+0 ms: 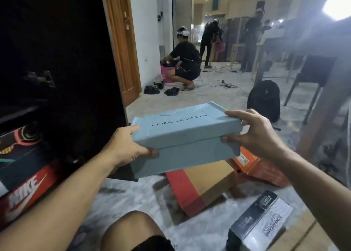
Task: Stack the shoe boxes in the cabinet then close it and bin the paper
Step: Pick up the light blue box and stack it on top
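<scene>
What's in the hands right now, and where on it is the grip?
The light blue shoe box, lid on, held by its two short ends: left hand on the left end, right hand on the right end, fingers over the lid edge.

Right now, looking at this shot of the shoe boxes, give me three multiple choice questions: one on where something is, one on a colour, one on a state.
1. Where is the red Nike box?
A. in the open cabinet at left
B. on the chair
C. in the person's hands

2. What colour is the held shoe box?
A. black
B. light blue
C. orange

3. How is that box held?
A. by one hand
B. resting on the floor
C. by both hands, lid on

Answers:
1 A: it sits low inside the dark cabinet.
2 B: its lid and sides are light blue.
3 C: the left hand and right hand grip its ends above the floor.
</scene>
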The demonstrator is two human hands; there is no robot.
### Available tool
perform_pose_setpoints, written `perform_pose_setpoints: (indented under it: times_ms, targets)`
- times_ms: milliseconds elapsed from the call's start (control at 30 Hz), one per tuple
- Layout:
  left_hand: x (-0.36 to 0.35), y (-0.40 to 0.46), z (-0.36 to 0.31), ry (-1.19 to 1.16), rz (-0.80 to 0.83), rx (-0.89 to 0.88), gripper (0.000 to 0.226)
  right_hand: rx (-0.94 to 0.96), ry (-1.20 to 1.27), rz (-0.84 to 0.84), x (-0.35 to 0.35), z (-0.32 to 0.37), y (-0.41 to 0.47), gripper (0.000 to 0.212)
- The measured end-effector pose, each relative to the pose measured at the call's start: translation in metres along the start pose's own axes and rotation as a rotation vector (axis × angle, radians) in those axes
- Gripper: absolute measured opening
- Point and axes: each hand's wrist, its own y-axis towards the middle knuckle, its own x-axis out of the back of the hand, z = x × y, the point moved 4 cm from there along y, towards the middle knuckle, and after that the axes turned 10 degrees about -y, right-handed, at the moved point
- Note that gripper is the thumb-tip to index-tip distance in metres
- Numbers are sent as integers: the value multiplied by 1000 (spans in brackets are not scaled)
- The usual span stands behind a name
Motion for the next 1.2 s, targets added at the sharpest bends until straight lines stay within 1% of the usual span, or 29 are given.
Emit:
perform_pose_setpoints:
  times_ms: [67,133,167,233,267,300,400,500,600,767,867,1033,1100,1200]
  targets:
    - [38,-11,-1,14,-72,-11,49,51,49,-6,-14,32,9,65]
    - [75,-23,-2,33,-138,-12,61,104,87,-9,-27,64,17,63]
    - [94,-28,-1,43,-180,-13,73,130,106,-4,-34,80,20,62]
    - [131,-40,1,53,-279,-14,108,185,142,14,-48,110,25,60]
    - [148,-46,1,55,-326,-18,120,212,154,17,-56,125,26,60]
    - [165,-52,3,57,-365,-19,121,237,165,15,-64,139,27,60]
    - [209,-64,5,54,-463,-6,97,301,223,2,-90,179,30,60]
    - [255,-67,12,71,-557,17,92,355,245,-4,-119,219,39,59]
    - [295,-65,16,89,-642,35,81,380,281,14,-149,255,55,58]
    - [353,-55,30,172,-743,114,86,395,322,100,-200,307,83,57]
    - [381,-47,39,189,-797,142,84,405,358,146,-230,332,96,57]
    - [421,-33,57,223,-890,175,80,427,378,140,-274,369,117,56]
    - [434,-25,65,234,-945,195,78,411,384,162,-293,381,123,55]
    - [448,-13,78,208,-1041,194,77,406,358,151,-313,398,126,53]
